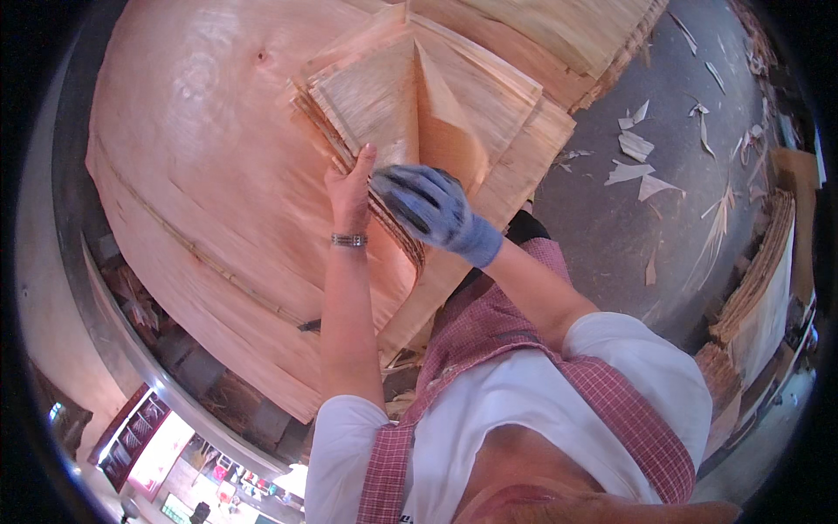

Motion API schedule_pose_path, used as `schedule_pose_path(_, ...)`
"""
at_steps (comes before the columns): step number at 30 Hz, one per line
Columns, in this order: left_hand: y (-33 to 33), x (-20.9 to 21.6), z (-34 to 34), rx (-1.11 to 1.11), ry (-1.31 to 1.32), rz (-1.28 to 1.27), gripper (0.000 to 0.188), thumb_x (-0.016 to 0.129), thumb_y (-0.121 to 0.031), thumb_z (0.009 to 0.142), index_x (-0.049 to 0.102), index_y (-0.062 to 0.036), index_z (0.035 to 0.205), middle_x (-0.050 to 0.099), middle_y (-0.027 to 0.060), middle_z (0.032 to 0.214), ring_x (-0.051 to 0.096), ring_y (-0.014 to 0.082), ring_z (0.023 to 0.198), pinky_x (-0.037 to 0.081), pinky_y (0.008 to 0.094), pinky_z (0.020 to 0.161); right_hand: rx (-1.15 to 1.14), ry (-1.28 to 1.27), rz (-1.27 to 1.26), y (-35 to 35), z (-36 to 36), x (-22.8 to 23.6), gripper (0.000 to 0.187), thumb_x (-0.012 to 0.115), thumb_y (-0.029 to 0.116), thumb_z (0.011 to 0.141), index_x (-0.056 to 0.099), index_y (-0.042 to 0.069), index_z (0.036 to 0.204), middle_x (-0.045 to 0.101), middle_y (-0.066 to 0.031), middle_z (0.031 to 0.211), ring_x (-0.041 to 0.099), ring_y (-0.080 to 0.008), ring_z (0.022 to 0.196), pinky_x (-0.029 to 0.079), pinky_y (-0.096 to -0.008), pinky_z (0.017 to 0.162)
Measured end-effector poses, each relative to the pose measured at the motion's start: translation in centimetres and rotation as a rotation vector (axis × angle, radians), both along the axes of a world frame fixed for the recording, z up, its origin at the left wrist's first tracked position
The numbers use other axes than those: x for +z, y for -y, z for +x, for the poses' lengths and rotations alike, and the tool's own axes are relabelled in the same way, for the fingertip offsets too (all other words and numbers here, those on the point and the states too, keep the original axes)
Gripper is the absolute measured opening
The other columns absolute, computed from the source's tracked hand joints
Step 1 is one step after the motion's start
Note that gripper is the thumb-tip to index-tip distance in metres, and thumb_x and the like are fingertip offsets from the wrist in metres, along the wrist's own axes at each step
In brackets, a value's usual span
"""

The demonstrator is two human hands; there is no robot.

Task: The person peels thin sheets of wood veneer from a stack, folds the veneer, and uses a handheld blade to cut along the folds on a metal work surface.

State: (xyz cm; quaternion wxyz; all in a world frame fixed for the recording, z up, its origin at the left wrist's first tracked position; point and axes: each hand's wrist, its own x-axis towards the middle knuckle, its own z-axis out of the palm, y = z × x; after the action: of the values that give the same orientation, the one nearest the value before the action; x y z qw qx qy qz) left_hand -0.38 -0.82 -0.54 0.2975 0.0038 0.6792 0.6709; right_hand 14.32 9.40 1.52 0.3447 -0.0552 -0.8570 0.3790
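Observation:
A loose pile of thin wood veneer sheets (371,100) lies in front of me, its top sheet bent into a raised fold. My left hand (351,188), bare with a metal band at the wrist, grips the pile's near left edge with the thumb on top. Close beside it, my right hand (428,205) wears a blue-grey glove with dark patches. Its fingers curl over the near edge of the same sheets, where several layers show. The fingertips of both hands are partly hidden. Beneath the pile spreads a large, smooth veneer sheet (192,131).
More veneer (559,31) extends at the far right, with a ragged edge. Torn veneer scraps (635,147) litter the grey floor (602,236). A stack of sheets (758,288) stands at the right. A small dark object (310,325) touches the big sheet's near edge.

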Motion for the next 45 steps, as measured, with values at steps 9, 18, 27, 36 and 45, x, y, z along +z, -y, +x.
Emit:
schedule_pose_path(9,-0.4,1.1,0.4,0.019,-0.115,0.019,0.026,0.077,-0.02,0.082,0.066,-0.0046,0.101,0.065,-0.0027,0.093,0.056,0.0063,0.081,0.046,0.0218,0.074,-0.282,0.556,-0.604,-2.2,-6.7,-6.3,0.088,0.056,0.05,0.09,0.02,-0.008,0.145,0.034,-0.0334,0.141,0.04,-0.0447,0.128,0.036,-0.0447,0.105)
schedule_pose_path(18,-1.3,1.4,0.5,0.012,-0.138,-0.013,0.02,0.074,-0.014,0.085,0.067,-0.0029,0.101,0.065,-0.0019,0.094,0.057,0.0065,0.084,0.047,0.0224,0.075,-0.402,0.268,-0.77,-2.9,-3.1,-9.8,0.072,0.058,0.037,0.092,0.028,-0.003,0.144,0.042,-0.0322,0.137,0.043,-0.0434,0.127,0.036,-0.0419,0.103)
schedule_pose_path(27,-0.2,0.5,-0.3,-0.005,-0.095,-0.006,0.025,0.074,-0.018,0.085,0.066,-0.0033,0.102,0.065,-0.0017,0.095,0.056,0.0067,0.084,0.047,0.0224,0.074,-0.154,0.066,-0.049,-0.2,-0.3,-1.7,0.066,0.064,0.03,0.088,0.036,-0.005,0.137,0.048,-0.0263,0.131,0.051,-0.0423,0.115,0.043,-0.0428,0.097)
schedule_pose_path(36,-0.5,1.0,-0.2,0.02,-0.16,-0.048,0.028,0.074,-0.02,0.085,0.065,-0.0036,0.106,0.065,-0.0007,0.099,0.057,0.0075,0.085,0.047,0.0227,0.076,-0.223,0.469,-0.671,-2.7,-6.1,-6.5,0.09,0.063,0.048,0.086,0.024,-0.011,0.142,0.04,-0.0331,0.137,0.042,-0.0425,0.128,0.037,-0.0438,0.105)
schedule_pose_path(45,-0.3,1.2,-0.3,-0.01,-0.112,0.001,0.029,0.073,-0.017,0.086,0.063,-0.0045,0.11,0.064,-0.0012,0.099,0.056,0.0071,0.086,0.046,0.0232,0.076,-0.31,0.001,-0.051,0.8,-1.0,-0.7,0.061,0.072,0.023,0.082,0.046,-0.001,0.132,0.053,-0.0234,0.127,0.054,-0.0402,0.113,0.042,-0.0439,0.097)
